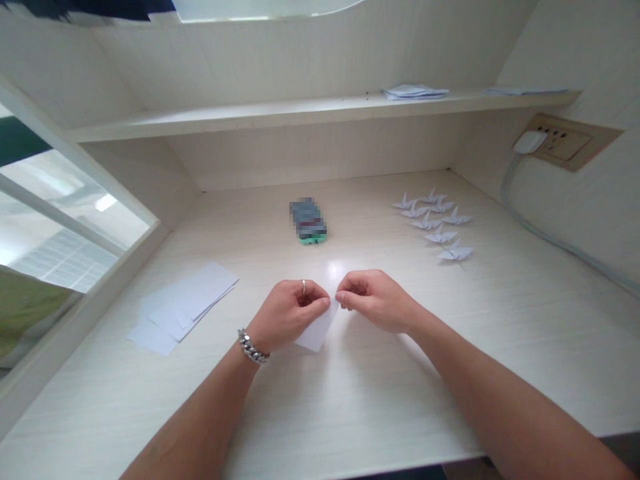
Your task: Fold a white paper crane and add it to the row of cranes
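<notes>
A small piece of white paper (317,333) is held just above the desk, its lower part hanging below my fingers. My left hand (293,310), with a ring and a chain bracelet at the wrist, pinches the paper's upper left side between thumb and fingers. At its upper right corner, my right hand (375,299) has thumb and forefinger pinched together on the same paper. The fingertips of both hands nearly meet. My left hand covers part of the sheet, so its full shape is hidden.
Loose white paper sheets (185,307) lie on the left. Several folded paper cranes (440,235) stand at the back right. A phone-like object (309,221), blurred out, lies ahead. More paper (415,92) rests on the shelf (275,112). A cable (550,239) runs from the wall socket (575,143).
</notes>
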`<action>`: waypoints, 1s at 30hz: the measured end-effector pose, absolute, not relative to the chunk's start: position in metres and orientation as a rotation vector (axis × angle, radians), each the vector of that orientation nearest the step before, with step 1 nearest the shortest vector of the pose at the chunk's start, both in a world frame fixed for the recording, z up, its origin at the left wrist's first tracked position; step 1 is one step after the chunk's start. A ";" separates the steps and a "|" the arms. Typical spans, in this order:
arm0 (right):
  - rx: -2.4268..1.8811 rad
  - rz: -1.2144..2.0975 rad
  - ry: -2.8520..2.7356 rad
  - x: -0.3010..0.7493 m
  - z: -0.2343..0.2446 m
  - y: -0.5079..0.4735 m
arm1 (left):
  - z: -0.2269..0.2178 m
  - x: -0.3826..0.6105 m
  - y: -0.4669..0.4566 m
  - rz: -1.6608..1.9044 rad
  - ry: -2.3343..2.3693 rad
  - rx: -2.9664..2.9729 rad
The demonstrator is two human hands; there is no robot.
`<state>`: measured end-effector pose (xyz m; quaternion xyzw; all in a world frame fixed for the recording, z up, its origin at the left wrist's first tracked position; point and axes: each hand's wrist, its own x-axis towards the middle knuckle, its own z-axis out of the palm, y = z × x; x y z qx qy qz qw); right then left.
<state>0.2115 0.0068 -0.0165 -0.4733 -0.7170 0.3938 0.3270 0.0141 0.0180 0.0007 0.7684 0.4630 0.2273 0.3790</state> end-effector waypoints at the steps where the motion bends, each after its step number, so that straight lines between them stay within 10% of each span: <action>1: -1.231 1.060 -1.839 0.214 -0.016 0.008 | 0.001 0.012 0.019 0.586 1.179 1.949; 30: -1.181 1.405 -1.421 0.228 -0.018 0.018 | 0.000 0.005 0.028 0.649 1.110 1.687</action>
